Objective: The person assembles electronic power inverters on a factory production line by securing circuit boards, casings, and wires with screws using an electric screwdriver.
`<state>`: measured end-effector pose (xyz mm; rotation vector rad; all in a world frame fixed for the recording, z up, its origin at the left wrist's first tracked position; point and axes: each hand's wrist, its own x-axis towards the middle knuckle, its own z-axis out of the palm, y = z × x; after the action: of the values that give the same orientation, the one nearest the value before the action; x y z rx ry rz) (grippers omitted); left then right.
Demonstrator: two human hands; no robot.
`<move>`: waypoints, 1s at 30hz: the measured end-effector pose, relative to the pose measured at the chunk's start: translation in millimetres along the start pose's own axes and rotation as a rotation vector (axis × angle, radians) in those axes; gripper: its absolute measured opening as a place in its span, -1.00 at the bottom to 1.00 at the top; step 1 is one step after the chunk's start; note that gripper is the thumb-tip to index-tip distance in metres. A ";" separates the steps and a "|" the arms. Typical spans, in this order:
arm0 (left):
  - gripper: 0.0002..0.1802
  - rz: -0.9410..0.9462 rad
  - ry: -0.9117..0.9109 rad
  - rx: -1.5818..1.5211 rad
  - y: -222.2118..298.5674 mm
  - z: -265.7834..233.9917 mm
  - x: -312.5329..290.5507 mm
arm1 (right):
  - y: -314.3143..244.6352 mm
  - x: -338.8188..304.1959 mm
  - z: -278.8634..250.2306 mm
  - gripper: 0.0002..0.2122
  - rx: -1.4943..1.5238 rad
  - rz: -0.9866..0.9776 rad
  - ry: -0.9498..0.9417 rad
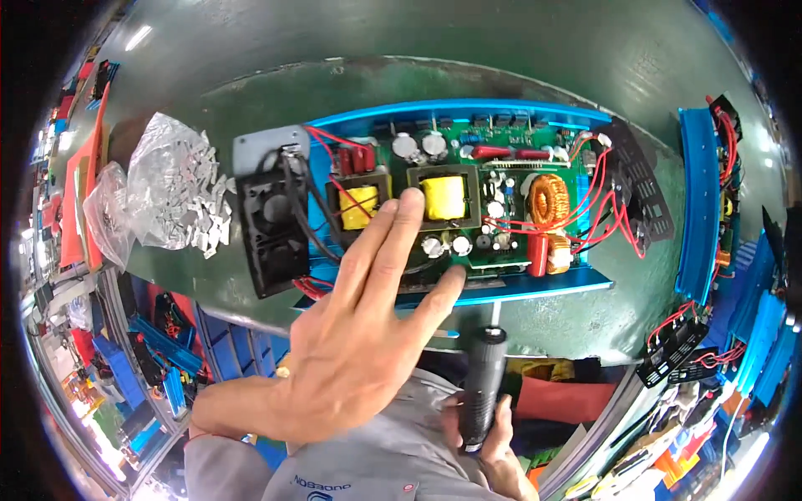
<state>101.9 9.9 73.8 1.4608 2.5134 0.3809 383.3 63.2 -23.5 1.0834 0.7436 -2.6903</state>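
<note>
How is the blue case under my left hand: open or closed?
The blue case is open: green circuit board and yellow transformers show from above.

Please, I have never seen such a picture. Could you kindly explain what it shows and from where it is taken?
There is no robot here, only a person's two hands. A wide fisheye camera on the head looks down; its lens bends straight edges. On the green table lie an open blue case with a circuit board inside and a clear bag with small grey pieces. The left hand reaches over the board; the right hand holds a black tool with a thin shaft.
</note>
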 end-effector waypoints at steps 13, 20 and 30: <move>-0.73 -0.694 0.534 0.242 -193.4 -15.9 -81.5 | -127.7 -17.2 6.7 -0.54 -0.732 -0.696 0.909; -0.76 -0.643 0.528 0.036 -205.9 -28.0 -84.6 | -162.4 7.1 26.6 -0.68 -1.532 -1.163 1.120; -0.72 -0.587 0.700 -0.002 -206.7 -25.1 -87.4 | -100.1 45.4 107.4 -0.77 -1.416 -1.229 0.476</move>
<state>-32.3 -167.5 35.0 0.5582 3.2935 0.8907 253.5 98.7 50.9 0.8065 3.3574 -1.2338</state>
